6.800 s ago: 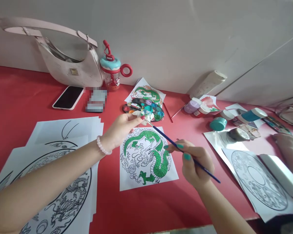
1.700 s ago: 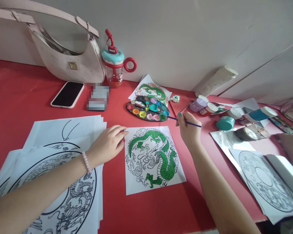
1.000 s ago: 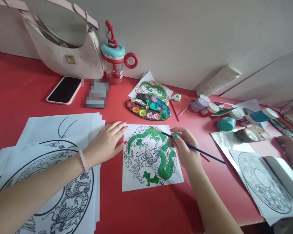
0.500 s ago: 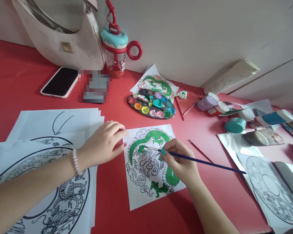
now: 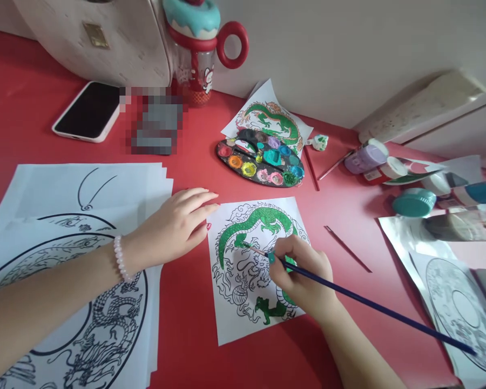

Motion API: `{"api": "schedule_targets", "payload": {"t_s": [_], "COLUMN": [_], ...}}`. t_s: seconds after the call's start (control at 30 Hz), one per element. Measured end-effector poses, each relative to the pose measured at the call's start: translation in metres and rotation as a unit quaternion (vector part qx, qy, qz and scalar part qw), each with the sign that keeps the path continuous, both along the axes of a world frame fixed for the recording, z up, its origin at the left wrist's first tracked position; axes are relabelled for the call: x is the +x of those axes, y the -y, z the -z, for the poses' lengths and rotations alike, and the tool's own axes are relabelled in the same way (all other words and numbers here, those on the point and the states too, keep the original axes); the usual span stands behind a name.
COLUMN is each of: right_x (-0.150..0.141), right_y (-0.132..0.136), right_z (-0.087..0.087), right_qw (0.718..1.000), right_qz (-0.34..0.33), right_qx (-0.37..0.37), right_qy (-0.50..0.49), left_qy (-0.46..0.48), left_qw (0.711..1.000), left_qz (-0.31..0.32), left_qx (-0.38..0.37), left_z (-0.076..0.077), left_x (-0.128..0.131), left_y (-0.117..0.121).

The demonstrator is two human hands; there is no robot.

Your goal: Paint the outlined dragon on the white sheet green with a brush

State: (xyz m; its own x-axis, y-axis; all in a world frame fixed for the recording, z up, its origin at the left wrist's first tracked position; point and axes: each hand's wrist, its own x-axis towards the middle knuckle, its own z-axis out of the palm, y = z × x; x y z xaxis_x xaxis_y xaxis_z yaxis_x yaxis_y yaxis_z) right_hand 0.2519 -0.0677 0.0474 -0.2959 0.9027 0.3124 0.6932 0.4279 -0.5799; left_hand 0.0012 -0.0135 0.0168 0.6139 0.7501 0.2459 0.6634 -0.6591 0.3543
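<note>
- While the left hand (image 5: 177,227) lies flat with its fingers spread and slightly curled, its fingertips rest at the left edge of the dragon sheet (image 5: 256,265), and the palm covers a corner of the stack of line drawings (image 5: 76,259).
- A pale bead bracelet (image 5: 119,258) sits on the left wrist.
- The right hand (image 5: 302,275) rests on the dragon sheet, thumb and fingers pinched around the blue paintbrush (image 5: 372,307) close to its bristle end.
- The brush tip touches the paper near the middle of the drawing, just below the green upper coil of the dragon, and the long handle runs back to the lower right over the red table (image 5: 36,113).
- The dragon sheet lies on the table right in front of the person, between the two hands; its body is partly filled in green, the head and clouds are bare outline.
- Beyond the sheet lies an oval paint palette (image 5: 261,162) with wells of several colours, overlapping a second, smaller dragon print (image 5: 267,113).
- A thin red brush (image 5: 347,248) lies on the table to the right of the sheet, apart from it.
- Further right are a purple paint pot (image 5: 366,158), lying on its side, and a teal lid (image 5: 413,201).
- At the back stand a phone (image 5: 87,111), a pale handbag (image 5: 97,38) and a cup with a red ring handle (image 5: 202,48).
</note>
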Motion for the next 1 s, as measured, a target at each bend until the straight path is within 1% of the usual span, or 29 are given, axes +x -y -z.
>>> {"api": "schedule_targets", "payload": {"t_s": [0.27, 0.63, 0.8, 1.0], "right_x": [0.0025, 0.0007, 0.0002, -0.0022], "right_y": [0.0016, 0.002, 0.0016, 0.0001], "right_z": [0.0008, -0.0019, -0.0022, -0.0049], "right_qw": [0.999, 0.999, 0.999, 1.0], "right_qz": [0.016, 0.022, 0.018, 0.014], "right_qx": [-0.024, -0.033, -0.033, -0.015], "right_qy": [0.018, -0.005, -0.003, -0.002], "left_qy": [-0.026, -0.021, -0.012, -0.012], "left_qw": [0.999, 1.0, 1.0, 0.999], "left_qz": [0.003, -0.002, 0.007, 0.017], "left_qx": [0.042, 0.003, 0.027, 0.047], "left_z": [0.0028, 0.0028, 0.0026, 0.0022], "left_x": [0.0004, -0.0003, 0.0007, 0.001], "left_y": [-0.0004, -0.0015, -0.0017, -0.0016]}}
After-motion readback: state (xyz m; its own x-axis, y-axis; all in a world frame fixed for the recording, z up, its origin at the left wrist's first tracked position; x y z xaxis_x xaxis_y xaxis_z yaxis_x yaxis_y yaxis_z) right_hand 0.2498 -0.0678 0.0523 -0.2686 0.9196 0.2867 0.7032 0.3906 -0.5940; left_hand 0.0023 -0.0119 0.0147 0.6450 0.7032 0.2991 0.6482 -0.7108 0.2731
